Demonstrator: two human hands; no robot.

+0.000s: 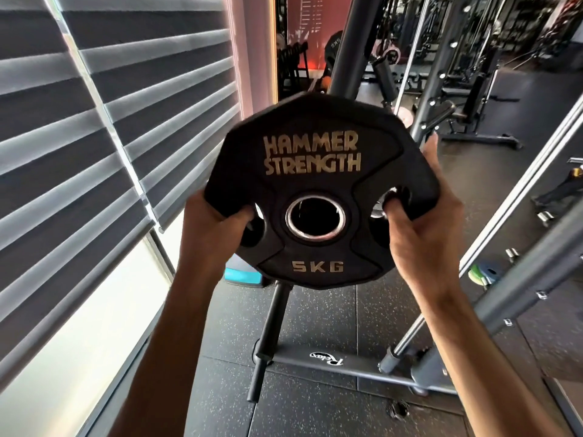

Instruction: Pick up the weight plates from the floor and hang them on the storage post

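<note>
Now both hands, left hand (217, 225) and right hand (422, 228), grip the weight plate (315, 190) upright.

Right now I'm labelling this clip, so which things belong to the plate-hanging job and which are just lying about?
Job: 5 KG weight plate, gripped by left hand and right hand; black post on the frame below it.
Lying about: window blinds, teal block, bench behind.

I hold the black weight plate (315, 159) upright, face toward me. My left hand (214, 228) grips its rim at nine o'clock and my right hand (422, 222) at three, each thumb hooked into a grip hole. Below, at six o'clock, a black post (270, 326) slants from the grey frame (362, 372).
</note>
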